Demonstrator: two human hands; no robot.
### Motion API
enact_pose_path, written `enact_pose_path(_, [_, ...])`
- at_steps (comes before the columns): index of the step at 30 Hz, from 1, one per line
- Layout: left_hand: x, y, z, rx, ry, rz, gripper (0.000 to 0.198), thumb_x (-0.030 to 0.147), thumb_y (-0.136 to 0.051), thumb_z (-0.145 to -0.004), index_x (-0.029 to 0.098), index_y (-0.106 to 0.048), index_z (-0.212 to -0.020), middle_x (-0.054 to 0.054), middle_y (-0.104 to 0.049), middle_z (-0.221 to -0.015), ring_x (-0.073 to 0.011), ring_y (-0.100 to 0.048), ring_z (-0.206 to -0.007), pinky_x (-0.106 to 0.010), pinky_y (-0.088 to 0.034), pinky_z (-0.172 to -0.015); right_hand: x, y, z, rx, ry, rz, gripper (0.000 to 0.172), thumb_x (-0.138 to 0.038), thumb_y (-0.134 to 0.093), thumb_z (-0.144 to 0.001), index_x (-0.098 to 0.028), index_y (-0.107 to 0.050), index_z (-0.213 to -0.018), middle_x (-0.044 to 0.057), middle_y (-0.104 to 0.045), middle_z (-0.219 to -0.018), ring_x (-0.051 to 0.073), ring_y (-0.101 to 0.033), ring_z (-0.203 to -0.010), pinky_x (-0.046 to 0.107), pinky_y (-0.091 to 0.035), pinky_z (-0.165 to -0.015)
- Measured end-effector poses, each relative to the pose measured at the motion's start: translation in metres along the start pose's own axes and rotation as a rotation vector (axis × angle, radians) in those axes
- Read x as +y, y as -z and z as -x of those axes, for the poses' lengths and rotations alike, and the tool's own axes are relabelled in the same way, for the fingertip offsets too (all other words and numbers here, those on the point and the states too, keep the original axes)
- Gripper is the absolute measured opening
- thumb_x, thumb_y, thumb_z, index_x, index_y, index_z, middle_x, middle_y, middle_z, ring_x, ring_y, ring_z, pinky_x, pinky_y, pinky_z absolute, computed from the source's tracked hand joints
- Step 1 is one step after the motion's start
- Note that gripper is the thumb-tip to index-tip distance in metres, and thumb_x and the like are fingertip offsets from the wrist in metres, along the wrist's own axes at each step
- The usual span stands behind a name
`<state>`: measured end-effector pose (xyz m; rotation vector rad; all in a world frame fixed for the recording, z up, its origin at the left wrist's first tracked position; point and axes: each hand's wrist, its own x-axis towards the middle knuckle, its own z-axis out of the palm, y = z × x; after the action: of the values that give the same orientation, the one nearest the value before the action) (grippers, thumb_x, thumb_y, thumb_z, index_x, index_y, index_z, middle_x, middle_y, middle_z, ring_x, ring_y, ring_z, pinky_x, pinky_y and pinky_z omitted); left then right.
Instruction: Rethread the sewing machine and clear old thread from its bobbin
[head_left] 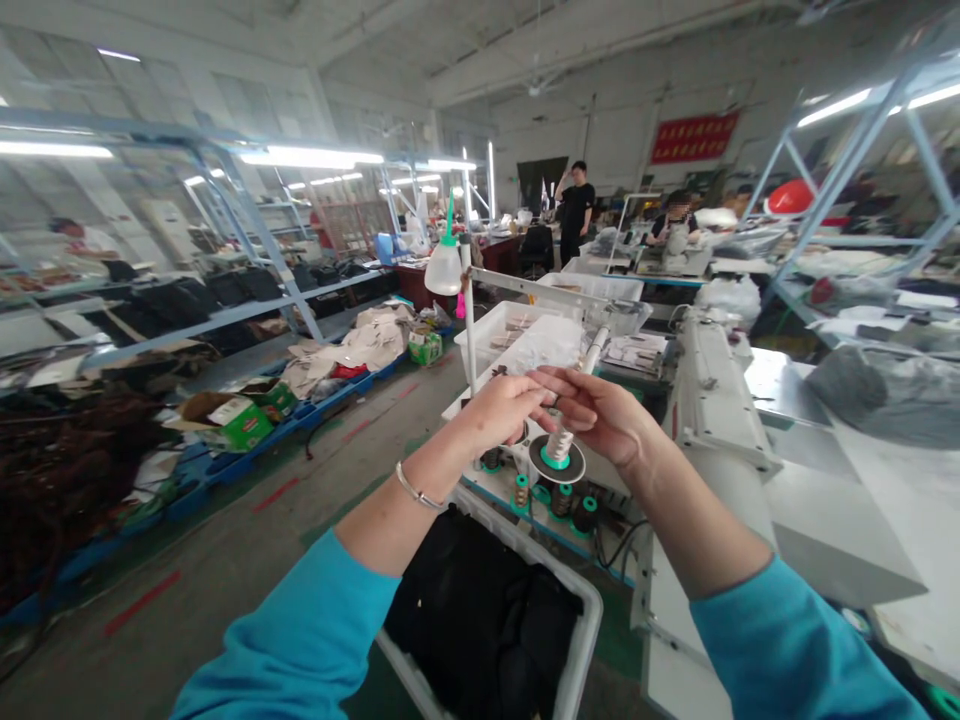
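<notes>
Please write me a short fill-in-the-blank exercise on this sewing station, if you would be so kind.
The left hand wears a silver ____ at its wrist.
Below the right hand stands a thread cone on a black disc with a ____ centre.
The white plastic crate under the arms holds ____ fabric.
The banner on the far wall is ____.

Missing words: bracelet; green; black; red.
</notes>
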<state>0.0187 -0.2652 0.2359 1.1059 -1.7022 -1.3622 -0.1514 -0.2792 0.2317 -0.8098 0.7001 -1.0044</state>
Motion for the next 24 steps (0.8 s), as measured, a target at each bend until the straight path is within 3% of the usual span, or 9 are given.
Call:
enact_pose_path(2, [-0.012,-0.002,0.001,0.025,-0.026,-0.018,0.019,0.025,-0.043,-0.101,0.011,-0.053,-0.108,-0.007,-0.073,-0.077,-0.0022,-0.041,-0.032,-0.016,-0.027,-0.036,-0.002,-0.003,-0.001,0.009,-0.024,-0.107,0.038,-0.018,-0.031,-0.104,-0.01,-0.068,-0.096,0.006,-0.076,-0.096,0.002,-0.033,-0.037,0.012,-0.036,-0.033])
enact_pose_path(5, [-0.027,-0.004,0.001,-0.024,-0.062,0.066,0.03,0.028,-0.044,-0.1,0.011,-0.045,-0.125,-0.007,-0.073,-0.079,-0.004,-0.045,-0.034,-0.017,-0.031,-0.036,-0.005,-0.01,-0.002,0.03,-0.042,-0.21,0.04,-0.018,-0.027,-0.106,-0.008,-0.066,-0.102,0.003,-0.073,-0.079,0.004,-0.042,-0.04,0.012,-0.042,-0.036])
enact_pose_path(9, [-0.042,-0.008,-0.005,-0.112,-0.148,0.168,0.041,0.031,-0.047,-0.098,0.012,-0.043,-0.135,-0.004,-0.072,-0.078,-0.0041,-0.043,-0.032,-0.018,-0.03,-0.035,-0.007,-0.016,-0.002,0.002,-0.058,-0.285,0.043,-0.017,-0.021,-0.107,-0.005,-0.062,-0.108,0.001,-0.064,-0.066,0.004,-0.046,-0.042,0.01,-0.04,-0.035])
enact_pose_path(13, [-0.049,-0.012,-0.012,-0.081,-0.186,0.2,0.027,0.034,-0.049,-0.097,0.012,-0.057,-0.112,-0.005,-0.073,-0.079,-0.0031,-0.043,-0.033,-0.018,-0.029,-0.035,-0.011,-0.016,-0.001,-0.043,-0.059,-0.318,0.043,-0.018,-0.02,-0.107,-0.006,-0.061,-0.108,0.001,-0.059,-0.066,0.004,-0.048,-0.043,0.008,-0.038,-0.034])
enact_pose_path(16, [-0.048,-0.009,-0.01,-0.056,-0.17,0.212,0.027,0.038,-0.051,-0.097,0.013,-0.058,-0.093,-0.009,-0.075,-0.083,-0.0023,-0.043,-0.034,-0.018,-0.028,-0.036,-0.014,-0.01,-0.001,-0.047,-0.027,-0.299,0.041,-0.018,-0.02,-0.107,-0.009,-0.06,-0.1,-0.004,-0.048,-0.06,0.004,-0.043,-0.04,0.009,-0.034,-0.032])
enact_pose_path(20, [-0.042,0.0,-0.004,-0.021,-0.146,0.242,0.031,0.039,-0.053,-0.096,0.011,-0.066,-0.096,-0.012,-0.077,-0.092,-0.0017,-0.044,-0.037,-0.018,-0.031,-0.04,-0.015,-0.001,-0.003,-0.004,-0.008,-0.254,0.037,-0.017,-0.023,-0.106,-0.012,-0.058,-0.094,-0.007,-0.037,-0.056,0.004,-0.037,-0.038,0.009,-0.029,-0.029])
enact_pose_path(24, [-0.034,0.005,-0.002,0.035,-0.01,0.282,0.025,0.03,-0.057,-0.093,0.011,-0.073,-0.091,-0.009,-0.076,-0.088,-0.0034,-0.05,-0.044,-0.018,-0.035,-0.047,-0.013,0.0,-0.004,0.01,-0.013,-0.227,0.034,-0.016,-0.025,-0.105,-0.014,-0.056,-0.091,-0.007,-0.037,-0.055,0.005,-0.036,-0.038,0.01,-0.029,-0.03])
